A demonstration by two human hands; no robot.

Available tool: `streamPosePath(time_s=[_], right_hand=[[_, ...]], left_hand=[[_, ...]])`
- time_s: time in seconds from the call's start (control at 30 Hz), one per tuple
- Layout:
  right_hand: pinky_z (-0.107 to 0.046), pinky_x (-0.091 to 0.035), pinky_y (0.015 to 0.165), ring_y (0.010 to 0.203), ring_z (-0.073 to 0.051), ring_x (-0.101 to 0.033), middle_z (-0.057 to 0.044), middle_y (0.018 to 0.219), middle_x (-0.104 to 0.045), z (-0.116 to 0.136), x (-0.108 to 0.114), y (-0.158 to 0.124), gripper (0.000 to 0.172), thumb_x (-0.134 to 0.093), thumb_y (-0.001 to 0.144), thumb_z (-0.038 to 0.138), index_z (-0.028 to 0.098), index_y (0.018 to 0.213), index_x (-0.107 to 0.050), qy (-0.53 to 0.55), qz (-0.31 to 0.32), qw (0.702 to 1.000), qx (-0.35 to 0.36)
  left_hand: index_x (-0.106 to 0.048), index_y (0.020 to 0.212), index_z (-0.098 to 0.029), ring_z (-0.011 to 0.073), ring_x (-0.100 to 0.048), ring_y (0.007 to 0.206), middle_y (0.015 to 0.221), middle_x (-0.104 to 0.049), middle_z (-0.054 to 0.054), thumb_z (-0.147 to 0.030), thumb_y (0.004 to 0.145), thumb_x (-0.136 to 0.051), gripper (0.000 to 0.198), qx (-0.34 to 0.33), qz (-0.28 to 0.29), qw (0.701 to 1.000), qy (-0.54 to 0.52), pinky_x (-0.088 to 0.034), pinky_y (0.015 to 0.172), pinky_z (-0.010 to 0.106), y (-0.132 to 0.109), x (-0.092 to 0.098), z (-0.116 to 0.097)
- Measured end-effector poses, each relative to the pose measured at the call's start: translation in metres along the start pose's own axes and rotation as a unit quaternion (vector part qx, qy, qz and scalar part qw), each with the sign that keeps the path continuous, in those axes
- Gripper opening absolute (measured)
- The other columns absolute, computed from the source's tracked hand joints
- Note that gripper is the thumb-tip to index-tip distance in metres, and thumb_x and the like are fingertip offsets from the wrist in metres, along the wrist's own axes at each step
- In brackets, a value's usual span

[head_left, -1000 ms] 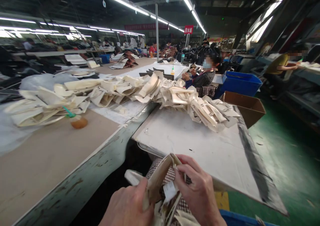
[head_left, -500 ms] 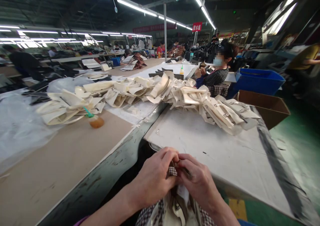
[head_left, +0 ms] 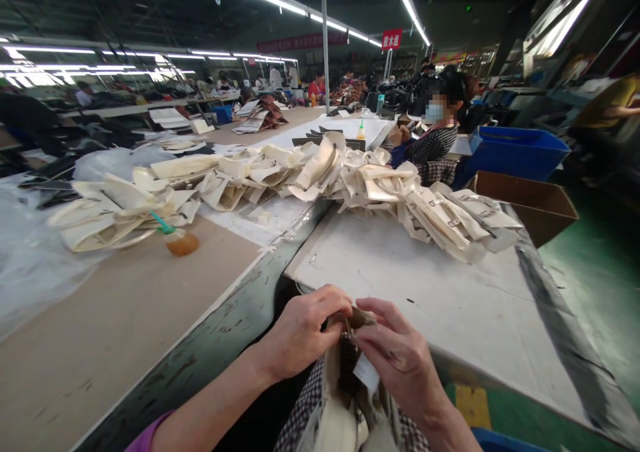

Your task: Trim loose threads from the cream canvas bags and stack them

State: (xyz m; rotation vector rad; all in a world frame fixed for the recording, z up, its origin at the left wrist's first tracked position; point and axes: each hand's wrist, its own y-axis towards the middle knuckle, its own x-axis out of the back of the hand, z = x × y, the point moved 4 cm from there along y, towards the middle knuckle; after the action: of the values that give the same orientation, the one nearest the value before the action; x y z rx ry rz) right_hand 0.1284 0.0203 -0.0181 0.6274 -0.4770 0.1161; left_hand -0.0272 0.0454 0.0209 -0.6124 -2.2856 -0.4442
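Note:
A cream bag piece (head_left: 337, 429) hangs upright over my lap, its opening toward me and a small white label (head_left: 367, 373) inside. Its top edge is pinched on the left by my left hand (head_left: 303, 332), thumb and fingers closed. My right hand (head_left: 400, 349) grips the same edge from the right, index finger and thumb close to the left fingertips. What lies exactly between the fingertips is too small to make out. Beneath the bag piece shows checked cloth (head_left: 303, 409) on my lap.
Similar cream pieces (head_left: 320, 175) are heaped across both tables. A squeeze bottle of amber liquid (head_left: 181, 243) lies tilted on the left table, near plastic sheeting (head_left: 30, 265). Past the right table (head_left: 450, 312) are a cardboard box (head_left: 525, 202), a blue bin (head_left: 520, 155) and a seated co-worker (head_left: 435, 145).
My hands have drawn slightly apart at the bag's edge, showing more of its opening and the white label. The right index finger has lifted. The view has shifted a little.

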Motion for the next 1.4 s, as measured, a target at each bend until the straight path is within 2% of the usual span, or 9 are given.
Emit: streamPosePath(time_s=[0.3, 0.57, 0.73, 0.93, 1.2, 1.4], right_hand=[[-0.027, -0.055, 0.076, 0.089, -0.016, -0.065, -0.007, 0.104, -0.062, -0.007, -0.001, -0.006, 0.016, -0.050, 0.091, 0.012, 0.020, 0.087, -0.063, -0.027, -0.044, 0.998, -0.030], [-0.026, -0.055, 0.075, 0.086, -0.015, -0.065, -0.007, 0.100, -0.063, -0.004, 0.002, -0.004, 0.016, -0.049, 0.093, 0.012, 0.019, 0.094, -0.063, -0.077, -0.066, 0.995, -0.006], [-0.026, -0.055, 0.073, 0.084, -0.016, -0.065, -0.006, 0.099, -0.064, 0.002, 0.003, -0.001, 0.018, -0.048, 0.093, 0.013, 0.018, 0.098, -0.064, -0.131, -0.052, 0.990, -0.003], [-0.032, -0.054, 0.078, 0.090, -0.020, -0.065, -0.009, 0.105, -0.064, 0.006, 0.002, -0.002, 0.019, -0.047, 0.092, 0.014, 0.019, 0.091, -0.065, -0.152, -0.055, 0.987, 0.003], [-0.023, -0.052, 0.074, 0.077, -0.011, -0.066, -0.006, 0.116, -0.055, -0.002, 0.002, -0.004, 0.018, -0.050, 0.090, 0.014, 0.022, 0.087, -0.067, -0.032, -0.044, 0.997, -0.062], [-0.022, -0.052, 0.080, 0.089, -0.013, -0.065, -0.007, 0.118, -0.052, -0.002, -0.002, -0.007, 0.021, -0.048, 0.092, 0.014, 0.023, 0.093, -0.066, -0.031, -0.040, 0.998, -0.041]], left_hand=[[-0.060, 0.083, -0.019, 0.0169, -0.058, 0.099, 0.103, -0.065, 0.001, -0.008, 0.077, -0.069, 0.015, -0.042, 0.011, 0.999, 0.016, -0.046, 0.089, 0.028, 0.011, 0.000, -0.002], [-0.057, 0.079, -0.017, 0.0156, -0.060, 0.092, 0.097, -0.066, 0.002, -0.010, 0.086, -0.062, 0.010, -0.078, -0.066, 0.994, 0.044, -0.047, 0.084, 0.028, 0.009, -0.010, 0.002], [-0.057, 0.081, -0.018, 0.0150, -0.060, 0.091, 0.098, -0.066, 0.002, -0.011, 0.087, -0.059, 0.010, -0.079, -0.081, 0.993, 0.046, -0.048, 0.082, 0.027, 0.006, -0.013, 0.001], [-0.061, 0.087, -0.019, 0.0143, -0.061, 0.094, 0.104, -0.065, 0.001, -0.006, 0.085, -0.057, 0.014, -0.088, -0.078, 0.992, 0.052, -0.047, 0.085, 0.026, 0.004, -0.013, 0.001], [-0.057, 0.084, -0.019, 0.0118, -0.062, 0.087, 0.100, -0.064, 0.000, -0.008, 0.086, -0.055, 0.011, -0.055, -0.076, 0.995, 0.040, -0.047, 0.079, 0.022, -0.002, -0.010, -0.001], [-0.059, 0.094, -0.022, 0.0123, -0.062, 0.078, 0.090, -0.066, -0.002, -0.010, 0.083, -0.059, 0.016, 0.000, -0.070, 0.997, 0.041, -0.048, 0.073, 0.021, -0.001, -0.008, 0.002]])
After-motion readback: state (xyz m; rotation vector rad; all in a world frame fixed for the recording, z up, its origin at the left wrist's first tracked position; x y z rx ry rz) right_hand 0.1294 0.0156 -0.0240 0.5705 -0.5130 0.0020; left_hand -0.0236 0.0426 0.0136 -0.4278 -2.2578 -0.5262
